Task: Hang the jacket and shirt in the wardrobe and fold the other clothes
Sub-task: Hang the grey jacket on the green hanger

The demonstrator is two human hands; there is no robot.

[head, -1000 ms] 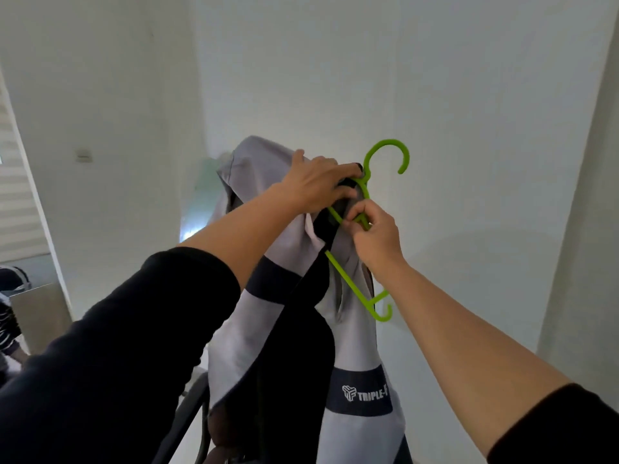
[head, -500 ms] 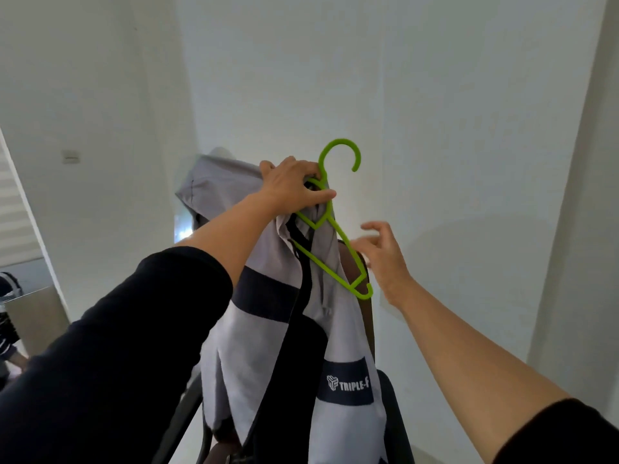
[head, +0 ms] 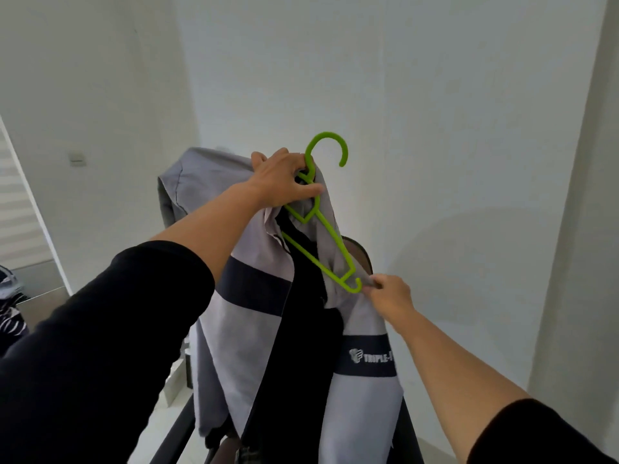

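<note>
Jacket (head: 254,296) held up in front of me against the white wall (head: 435,128), grey with dark bands, front open and hanging straight down. The green plastic hanger (head: 323,252) is my landmark.

My left hand (head: 283,180) is at the hanger's neck, just under the hook. The fingers are curled round the neck, with the jacket's collar fabric bunched in the same grip. It carries the whole weight.

My right hand (head: 390,296) is at the hanger's low outer end. Its fingers pinch the grey shoulder fabric right beside the small end hook, touching or nearly touching it.

The hanger's long axis runs on a slant, from the neck at upper left down to the bare arm tip at lower right. That arm lies in the open, on top of the fabric, not inside the shoulder. The other arm is hidden under the cloth near my left hand.

Judgement: the near shoulder is not yet seated. The fabric has to go up and over the tip, and my right hand is the nearer one. Risk is the collar sliding off if my left loosens.

No wardrobe in view. Dark chair back (head: 360,249) behind the hanger's low end.
</note>
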